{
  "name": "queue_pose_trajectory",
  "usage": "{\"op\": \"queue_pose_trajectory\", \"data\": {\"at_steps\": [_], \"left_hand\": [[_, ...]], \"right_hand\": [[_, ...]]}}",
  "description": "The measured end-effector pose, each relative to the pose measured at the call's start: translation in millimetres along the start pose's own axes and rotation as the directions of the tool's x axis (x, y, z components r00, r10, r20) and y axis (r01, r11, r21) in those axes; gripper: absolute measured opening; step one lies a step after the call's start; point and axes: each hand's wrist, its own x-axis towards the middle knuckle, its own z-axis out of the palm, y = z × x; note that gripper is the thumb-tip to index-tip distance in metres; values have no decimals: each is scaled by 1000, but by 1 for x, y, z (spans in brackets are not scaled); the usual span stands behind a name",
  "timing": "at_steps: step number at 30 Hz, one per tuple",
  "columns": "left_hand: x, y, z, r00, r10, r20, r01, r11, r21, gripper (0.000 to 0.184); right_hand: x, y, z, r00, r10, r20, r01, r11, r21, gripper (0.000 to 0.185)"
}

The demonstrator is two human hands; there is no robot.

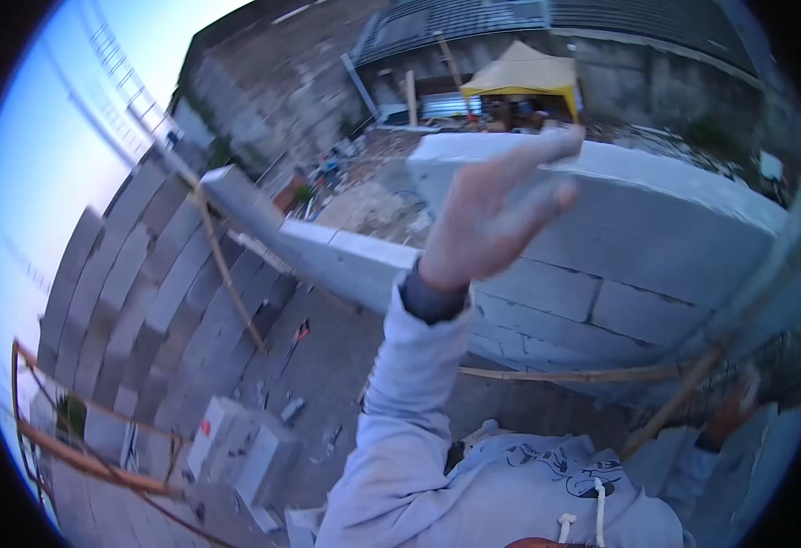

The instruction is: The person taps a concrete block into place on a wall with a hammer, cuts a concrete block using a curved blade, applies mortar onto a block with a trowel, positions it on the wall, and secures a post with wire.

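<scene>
My left hand (492, 215) is raised in front of the pale block wall (547, 288), its fingers stretched out and the thumb apart. Nothing shows in its palm, and dust whitens the skin. Behind it lies a large white block (656, 205) on top of the wall. Whether the fingertips touch that block I cannot tell. Low at the right edge, my right hand (729, 416) is small, dark and blurred, close to a slanting bamboo pole (679, 402). Its fingers are too unclear to show whether anything is in them.
A stepped block wall (145, 274) rises at the left. Loose white blocks (241, 447) lie below, near a rusty metal frame (99, 466). A long-handled tool (295, 342) rests on the grey floor. Beyond the wall stand rubble and a yellow-edged canopy (524, 73).
</scene>
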Motion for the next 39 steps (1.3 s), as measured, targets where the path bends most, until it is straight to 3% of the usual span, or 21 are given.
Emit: {"op": "queue_pose_trajectory", "data": {"at_steps": [1, 2, 3, 5, 7, 9, 11, 13, 15, 17, 19, 21, 23, 25, 26, 30, 33, 34, 36, 37, 39], "left_hand": [[-31, -8, -9, 998, -29, -52, 29, 1000, -11, 46], [-63, -16, -17, 985, -154, -74, 146, 983, -112, 46], [-96, -28, -21, 958, -277, -77, 255, 941, -223, 45], [-159, -56, -24, 813, -582, -23, 524, 748, -408, 47], [-224, -91, -24, 716, -697, -30, 644, 677, -357, 47], [-290, -111, -26, 647, -758, -75, 715, 638, -287, 46], [-357, -125, -21, 515, -850, -107, 730, 501, -465, 43], [-424, -129, -20, 340, -924, -174, 673, 368, -641, 41], [-483, -118, -24, 61, -972, -226, 671, 208, -711, 40], [-555, -110, -18, -212, -952, -222, 457, 104, -883, 39], [-616, -82, -15, -387, -891, -239, 389, 77, -918, 43], [-671, -53, -5, -539, -802, -257, 310, 95, -946, 45], [-725, -23, 18, -598, -735, -320, 235, 221, -947, 40], [-771, -3, 47, -695, -629, -349, 241, 253, -937, 39], [-782, 11, 55, -741, -609, -284, 130, 284, -950, 38], [-835, 47, 98, -779, -626, -2, -309, 388, -868, 34], [-794, 49, 118, -938, -342, -64, -144, 549, -823, 48], [-797, 44, 131, -939, -337, -75, -134, 558, -819, 54], [-786, 41, 142, -950, -300, -91, -49, 430, -902, 54], [-775, 42, 142, -955, -274, -118, 41, 270, -962, 54], [-746, 46, 134, -977, -209, -50, 14, 171, -985, 54]], "right_hand": [[-22, 12, 14, 993, -83, 88, 62, 974, 217, 37], [-38, 20, 35, 973, -171, 155, 92, 903, 420, 36], [-51, -1, 64, 942, -286, 175, 210, 911, 355, 31], [-85, -58, 111, 847, -363, 388, 319, 932, 175, 25], [-104, -118, 145, 738, -310, 600, 319, 943, 95, 22], [-126, -171, 182, 663, -388, 640, 363, 914, 178, 17], [-143, -183, 217, 539, -465, 702, 435, 868, 240, 16], [-163, -187, 246, 366, -444, 818, 453, 852, 260, 16], [-180, -189, 272, 184, -479, 859, 531, 783, 323, 17], [-192, -195, 288, 25, -430, 902, 565, 751, 342, 20], [-206, -212, 310, -103, -338, 936, 571, 750, 333, 22], [-224, -223, 333, -193, -346, 918, 575, 718, 392, 25], [-241, -233, 355, -307, -338, 890, 585, 670, 457, 27], [-257, -247, 381, -440, -312, 842, 602, 593, 534, 30], [-269, -246, 391, -411, -371, 833, 628, 547, 553, 32], [-296, -315, 425, -635, -231, 737, 589, 472, 656, 35], [-322, -326, 470, -713, -222, 665, 557, 396, 730, 37], [-332, -318, 493, -723, -198, 661, 571, 368, 734, 37], [-344, -312, 515, -742, -119, 660, 601, 318, 733, 37], [-354, -321, 523, -747, -75, 661, 617, 292, 731, 35], [-376, -321, 548, -782, -9, 624, 603, 242, 760, 35]]}}
